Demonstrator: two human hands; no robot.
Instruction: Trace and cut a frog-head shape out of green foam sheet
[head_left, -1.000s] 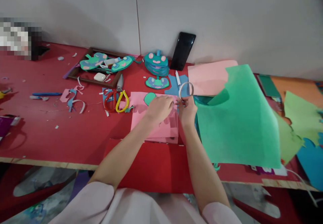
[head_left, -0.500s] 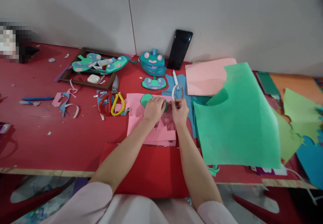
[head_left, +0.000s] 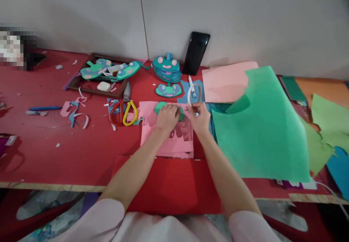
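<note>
My left hand (head_left: 168, 119) has its fingers curled together over a green felt-like cutout (head_left: 160, 107), covering its middle; the cutout's ends show on both sides. Beneath it lie pink sheets (head_left: 152, 140) with holes cut in them. Just to the right, my right hand (head_left: 201, 119) pinches a narrow roll of white tape (head_left: 190, 96), which stands upright above the fingers. Whether a strip of tape runs between the hands is too small to tell. Red-and-yellow-handled scissors (head_left: 130, 113) rest left of the pink sheets. Behind the hands lies a finished green face-shaped piece (head_left: 168, 89).
A dark phone (head_left: 196, 53) leans on the wall beside stacked face-shaped pieces (head_left: 166, 69). A brown frame (head_left: 94, 90) holds more pieces and a white case (head_left: 104, 86). A large green sheet (head_left: 261, 136) spreads at right. Scraps (head_left: 73, 113) and a blue pen (head_left: 45, 108) lie left.
My right hand with the tape roll first came closer to my left hand, then drew slightly right. My left hand shifted over the green cutout, uncovering its right end.
</note>
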